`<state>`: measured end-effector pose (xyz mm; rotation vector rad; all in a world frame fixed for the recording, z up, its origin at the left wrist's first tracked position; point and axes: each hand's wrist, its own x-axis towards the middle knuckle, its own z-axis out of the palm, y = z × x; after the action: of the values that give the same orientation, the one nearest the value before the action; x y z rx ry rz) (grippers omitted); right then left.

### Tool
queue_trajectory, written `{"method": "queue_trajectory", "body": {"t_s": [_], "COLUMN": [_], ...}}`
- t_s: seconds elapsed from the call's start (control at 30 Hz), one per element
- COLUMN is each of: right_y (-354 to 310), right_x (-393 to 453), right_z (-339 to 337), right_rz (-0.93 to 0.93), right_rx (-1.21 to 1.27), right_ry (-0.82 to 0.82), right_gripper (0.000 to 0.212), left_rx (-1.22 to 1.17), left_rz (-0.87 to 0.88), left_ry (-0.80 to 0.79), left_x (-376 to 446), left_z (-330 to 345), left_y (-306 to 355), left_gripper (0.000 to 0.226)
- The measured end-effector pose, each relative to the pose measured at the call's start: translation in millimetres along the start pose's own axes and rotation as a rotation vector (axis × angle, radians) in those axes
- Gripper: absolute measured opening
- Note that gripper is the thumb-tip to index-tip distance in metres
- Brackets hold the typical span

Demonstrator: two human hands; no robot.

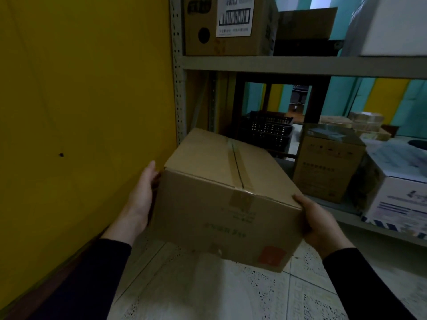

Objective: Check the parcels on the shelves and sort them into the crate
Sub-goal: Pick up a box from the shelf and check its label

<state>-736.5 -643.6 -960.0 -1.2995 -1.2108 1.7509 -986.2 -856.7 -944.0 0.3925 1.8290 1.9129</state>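
Mid-carry, by my read: left hand [144, 192] flat on one end and right hand [320, 224] cupped round the opposite corner hold the taped box [221, 199] between them, off the shelf [300, 63]; next move likely needs swinging toward the black crate [265, 130] beyond the box.

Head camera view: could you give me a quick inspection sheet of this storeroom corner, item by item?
Surface: pale patterned floor tiles; grey metal shelf.
Job's things: taped cardboard box held in the air, tilted, red sticker low on its near face; black crate behind the shelving.
Clutter: labelled carton on the upper shelf; brown carton and white printed box on the lower shelf.
Hands: left hand flat against the box's left side; right hand holds its right corner, fingers hidden behind.
Cables: nothing seen.
Surroundings: yellow wall on the left; dim light.
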Motion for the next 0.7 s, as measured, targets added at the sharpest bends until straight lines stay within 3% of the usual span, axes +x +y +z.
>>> {"method": "queue_trajectory", "body": {"t_s": [0.1,0.13,0.2,0.27,0.43,0.5,0.63,0.7], "right_y": [2.7,6.0,12.5,18.8,17.5,11.7,4.8,10.8], "right_x": [-2.1,-2.9,-5.3,-5.9,-8.0,-13.5,-34.7,-31.3], "right_z": [-4.7,-5.0,-7.1,-10.4,-13.7,-3.0,37.6,47.4], "right_rz": [0.049,0.054,0.063,0.078,-0.159,-0.233,-0.167,-0.105], "right_rx": [0.096,0.121,0.138,0.138,-0.237,-0.271,-0.188,-0.154], "right_ry": [-0.011,-0.016,-0.032,-0.056,0.094,0.006,-0.419,-0.441], "right_gripper": [0.043,0.042,0.036,0.030,0.046,0.062,0.074,0.094], "left_rx": [0.049,-0.050,-0.338,-0.456,-0.353,-0.223,0.074,0.157], "left_rz": [-0.092,-0.186,-0.328,-0.315,-0.198,-0.165,0.011,0.126], "left_ry": [0.044,-0.001,-0.133,-0.234,-0.314,-0.331,-0.312,-0.337], "left_x": [3.3,6.9,3.3,2.5,-4.4,-4.1,-14.1,-23.4], "left_z": [-15.6,-22.0,-23.8,-21.7,-10.9,-7.0,11.7,19.8], "left_y": [-13.0,-23.3,-31.1,-30.7,-8.4,-3.7,-8.9,-9.2], "left_gripper": [0.099,0.104,0.073,0.042,0.046,0.054,0.045,0.033]}}
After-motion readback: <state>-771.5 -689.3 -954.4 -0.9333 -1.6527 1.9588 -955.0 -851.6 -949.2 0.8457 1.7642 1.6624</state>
